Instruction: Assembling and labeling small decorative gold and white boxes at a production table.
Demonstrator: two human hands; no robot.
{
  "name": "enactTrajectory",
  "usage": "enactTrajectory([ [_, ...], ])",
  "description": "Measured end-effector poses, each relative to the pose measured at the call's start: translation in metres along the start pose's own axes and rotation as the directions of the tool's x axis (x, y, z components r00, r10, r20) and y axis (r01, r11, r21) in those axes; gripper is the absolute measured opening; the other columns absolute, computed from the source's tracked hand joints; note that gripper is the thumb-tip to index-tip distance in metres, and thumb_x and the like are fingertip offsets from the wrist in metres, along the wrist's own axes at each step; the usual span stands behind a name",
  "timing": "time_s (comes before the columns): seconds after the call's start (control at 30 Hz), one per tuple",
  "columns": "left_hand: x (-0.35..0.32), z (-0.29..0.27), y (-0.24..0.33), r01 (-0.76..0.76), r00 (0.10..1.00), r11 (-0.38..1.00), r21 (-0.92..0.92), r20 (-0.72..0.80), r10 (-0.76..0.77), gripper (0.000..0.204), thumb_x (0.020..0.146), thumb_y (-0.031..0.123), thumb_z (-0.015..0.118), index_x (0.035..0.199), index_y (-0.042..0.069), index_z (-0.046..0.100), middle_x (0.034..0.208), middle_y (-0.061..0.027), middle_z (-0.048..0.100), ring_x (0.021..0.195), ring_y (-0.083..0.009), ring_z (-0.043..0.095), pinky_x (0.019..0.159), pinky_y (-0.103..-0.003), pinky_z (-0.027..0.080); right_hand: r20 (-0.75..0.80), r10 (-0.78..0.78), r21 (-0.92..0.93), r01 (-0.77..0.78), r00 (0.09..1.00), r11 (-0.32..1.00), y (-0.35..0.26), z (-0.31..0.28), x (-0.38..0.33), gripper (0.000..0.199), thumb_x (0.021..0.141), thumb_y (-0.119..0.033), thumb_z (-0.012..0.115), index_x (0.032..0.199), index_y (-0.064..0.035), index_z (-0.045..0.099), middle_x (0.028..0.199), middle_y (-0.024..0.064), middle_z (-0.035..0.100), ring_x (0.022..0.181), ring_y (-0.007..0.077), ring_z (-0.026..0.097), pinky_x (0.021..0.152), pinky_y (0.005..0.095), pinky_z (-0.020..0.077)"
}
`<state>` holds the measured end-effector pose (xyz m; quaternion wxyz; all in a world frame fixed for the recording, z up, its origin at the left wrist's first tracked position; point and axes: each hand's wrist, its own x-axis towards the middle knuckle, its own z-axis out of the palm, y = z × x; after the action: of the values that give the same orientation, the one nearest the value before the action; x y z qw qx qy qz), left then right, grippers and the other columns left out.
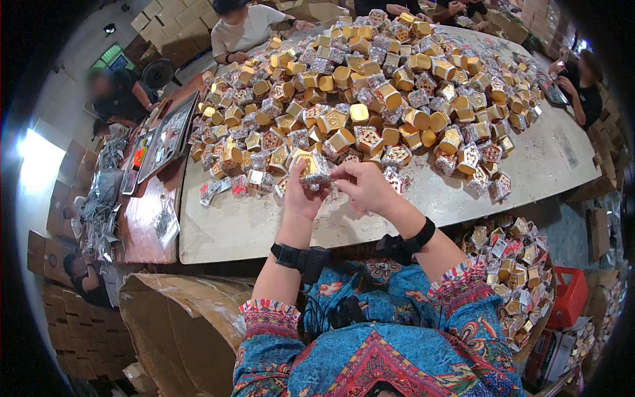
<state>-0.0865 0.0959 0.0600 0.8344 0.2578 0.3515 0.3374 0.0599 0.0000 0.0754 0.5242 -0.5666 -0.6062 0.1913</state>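
Both hands are held close together, slightly apart from each other, over the near side of the pale worktop [231, 228]. By the left hand [305, 200] a small box [312, 172] is clasped, with the thumb up along its left side and the fingers curled beneath it; it is raised in front of the pile, with gold showing on its upper part and a speckled, silvery side turned toward the right. The right hand [366, 187] is brought in from the right, its thumb and forefinger drawn nearly together at the box's right edge and its other fingers folded in; whether the box itself or something tiny is pinched there cannot be told. A dark strap [301, 260] is worn on the left wrist, and another is worn on the right forearm. Beyond the hands the worktop is heaped with a large pile of similar gold and speckled boxes [359, 114], some tipped on their sides, and a few are scattered near the left hand. More such boxes are gathered in a container [512, 264] at the lower right, beside which a red plastic object [567, 298] is seen. An open cardboard carton [175, 324] is placed at the lower left. Across the worktop, a person in a white shirt [241, 33] is seated by the pile.
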Motion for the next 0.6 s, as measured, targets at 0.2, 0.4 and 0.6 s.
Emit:
enactTrajectory([
  [0.2,-0.011,0.015,0.004,0.033,0.995,0.998,0.046,0.094,-0.038,0.035,0.086,0.042,0.056,0.103,0.012,0.059,0.084,-0.0027,0.065,0.073,-0.0159,0.062,0.057,-0.028,0.044,0.292,0.306,0.554,-0.421,0.906,0.718,0.006,-0.015,0.002,0.004,0.079,-0.002,0.065,0.082,0.0001,0.064,0.067,0.0045,0.064,0.048,0.0060,0.053,0.044,0.0193,0.0414],
  [0.4,-0.009,0.017,0.000,-0.040,0.993,0.999,0.032,0.114,0.037,0.034,0.086,0.039,0.058,0.107,0.012,0.056,0.090,-0.0040,0.065,0.076,-0.0177,0.063,0.063,-0.031,0.049,0.297,0.339,0.550,-0.450,0.893,0.703,0.005,-0.015,0.003,0.011,0.075,-0.006,0.071,0.072,-0.0024,0.061,0.064,0.0042,0.062,0.045,0.0068,0.050,0.041,0.0201,0.0377],
  [0.6,-0.009,0.017,0.000,-0.061,0.993,0.997,0.051,0.104,0.056,0.036,0.085,0.038,0.059,0.107,0.010,0.055,0.091,-0.0055,0.065,0.078,-0.0193,0.064,0.064,-0.031,0.049,0.239,0.335,0.519,-0.412,0.911,0.749,0.001,-0.013,0.004,0.016,0.073,-0.009,0.075,0.071,-0.0007,0.061,0.063,0.0033,0.062,0.049,0.0067,0.052,0.043,0.0215,0.0392],
])
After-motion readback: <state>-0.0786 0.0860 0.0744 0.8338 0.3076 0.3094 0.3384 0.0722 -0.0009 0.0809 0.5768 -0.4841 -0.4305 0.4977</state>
